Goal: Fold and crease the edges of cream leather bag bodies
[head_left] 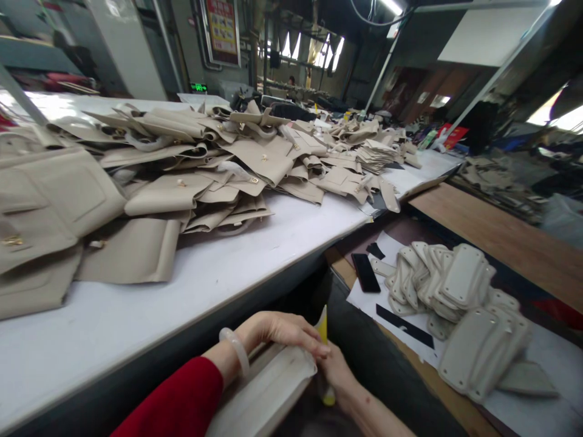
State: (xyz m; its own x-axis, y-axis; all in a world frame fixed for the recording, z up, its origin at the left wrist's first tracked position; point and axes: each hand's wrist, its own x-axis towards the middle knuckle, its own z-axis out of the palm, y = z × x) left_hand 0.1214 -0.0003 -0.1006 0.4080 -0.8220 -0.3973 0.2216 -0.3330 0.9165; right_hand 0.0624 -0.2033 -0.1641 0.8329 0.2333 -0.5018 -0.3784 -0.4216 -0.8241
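Observation:
In the lower middle, my left hand (294,332), below a pale bangle and a red sleeve, curls over the end of a long off-white piece (268,388). This piece looks boxy and wrapped in a pale covering. Its near end runs out of the picture. My right hand (339,371) meets the left fingertips there, with its fingers bent and partly hidden. A slim yellow and whitish object (323,328) sticks up between the hands, and a yellow end shows below. It appears to sit in my right hand; I cannot make out its kind.
Beige bag panels (182,188) with gold clasps lie heaped on the white table (218,279). To the right, stacked oblong pieces (464,279) sit beside a black phone (365,273) and a dark strip (404,326). A wooden board (496,237) lies behind them.

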